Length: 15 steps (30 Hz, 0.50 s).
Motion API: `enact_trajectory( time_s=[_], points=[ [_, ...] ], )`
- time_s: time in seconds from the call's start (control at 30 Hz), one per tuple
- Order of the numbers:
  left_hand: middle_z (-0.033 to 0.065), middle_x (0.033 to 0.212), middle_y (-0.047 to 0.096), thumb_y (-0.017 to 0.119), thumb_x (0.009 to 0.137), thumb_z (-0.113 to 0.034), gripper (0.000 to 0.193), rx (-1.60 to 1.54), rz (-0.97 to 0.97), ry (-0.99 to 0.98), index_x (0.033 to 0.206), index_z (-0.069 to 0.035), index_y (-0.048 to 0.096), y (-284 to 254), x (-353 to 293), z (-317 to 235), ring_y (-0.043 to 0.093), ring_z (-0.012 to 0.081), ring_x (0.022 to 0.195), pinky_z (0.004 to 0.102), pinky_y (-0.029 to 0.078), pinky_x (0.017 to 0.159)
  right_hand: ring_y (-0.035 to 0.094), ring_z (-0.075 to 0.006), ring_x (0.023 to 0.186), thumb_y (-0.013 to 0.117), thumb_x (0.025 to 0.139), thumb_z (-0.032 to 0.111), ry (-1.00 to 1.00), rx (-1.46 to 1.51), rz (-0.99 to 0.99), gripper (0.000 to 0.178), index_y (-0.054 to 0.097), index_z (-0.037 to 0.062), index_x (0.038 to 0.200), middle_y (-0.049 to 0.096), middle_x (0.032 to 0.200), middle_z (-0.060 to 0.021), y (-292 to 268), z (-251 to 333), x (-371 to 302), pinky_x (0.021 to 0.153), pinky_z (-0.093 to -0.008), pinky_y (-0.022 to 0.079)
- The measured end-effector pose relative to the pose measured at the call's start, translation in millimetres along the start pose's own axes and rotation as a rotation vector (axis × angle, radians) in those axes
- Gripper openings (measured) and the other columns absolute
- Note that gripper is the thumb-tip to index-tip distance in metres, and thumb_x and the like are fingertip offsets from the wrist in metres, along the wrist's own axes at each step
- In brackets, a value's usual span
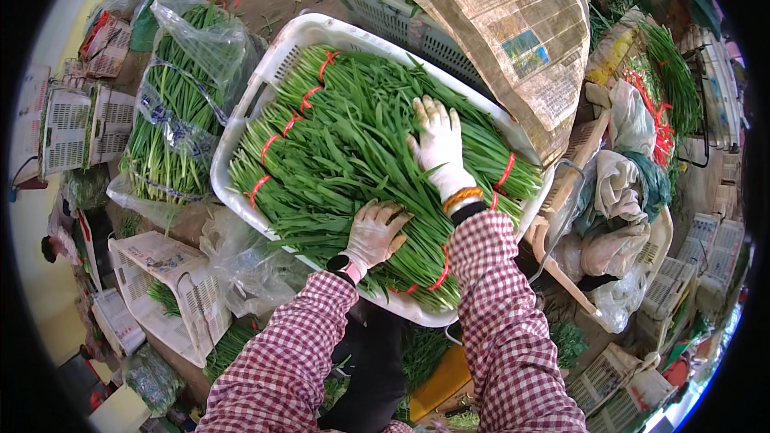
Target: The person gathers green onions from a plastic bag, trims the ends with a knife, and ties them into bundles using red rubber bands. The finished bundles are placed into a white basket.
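Note:
A white plastic crate (225, 148) in front of me is filled with bundles of long, flat green leaves that look like garlic chives (345, 136). Red ties (258, 189) bind the bundles near their pale stem ends, which face the crate's left and right sides. My right hand (439, 143), in a white glove, lies flat on the leaves right of the middle, fingers spread. Closer to me, my left hand (375, 234), in a thin soiled glove, rests on the leaves by the near rim with its fingers apart. Neither hand grips a bundle.
Greens in a clear plastic bag (172, 104) lie to the left. Beyond the crate, a brown paper-like sheet (513, 24) partly covers another crate (437, 40). A wooden chair-like frame (553, 261) holding cloths and bags stands right. A white crate (180, 297) lies tipped at lower left.

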<state>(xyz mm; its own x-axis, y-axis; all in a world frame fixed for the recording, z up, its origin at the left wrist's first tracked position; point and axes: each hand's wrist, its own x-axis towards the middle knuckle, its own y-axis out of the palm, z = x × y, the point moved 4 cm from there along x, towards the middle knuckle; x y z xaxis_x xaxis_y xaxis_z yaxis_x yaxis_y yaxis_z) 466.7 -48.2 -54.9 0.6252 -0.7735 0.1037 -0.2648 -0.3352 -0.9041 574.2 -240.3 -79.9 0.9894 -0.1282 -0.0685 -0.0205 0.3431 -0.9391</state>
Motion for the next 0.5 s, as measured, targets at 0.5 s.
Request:
enact_trajectory(
  time_s=[0.5],
  points=[
    [0.0067,0.123,0.051,0.05,0.092,-0.042,0.039,-0.059,-0.029,-0.003,0.123,-0.02,0.057,0.5,3.0,2.4,0.046,0.0278,0.118,0.0511,0.034,0.106,0.048,-0.032,0.126,0.075,0.076,0.03,0.129,-0.203,-0.587,0.071,0.047,0.0093,0.138,0.053,0.134,-0.0124,-123.9,-97.1,-29.1,0.111,-0.0468,0.032]
  ],
)
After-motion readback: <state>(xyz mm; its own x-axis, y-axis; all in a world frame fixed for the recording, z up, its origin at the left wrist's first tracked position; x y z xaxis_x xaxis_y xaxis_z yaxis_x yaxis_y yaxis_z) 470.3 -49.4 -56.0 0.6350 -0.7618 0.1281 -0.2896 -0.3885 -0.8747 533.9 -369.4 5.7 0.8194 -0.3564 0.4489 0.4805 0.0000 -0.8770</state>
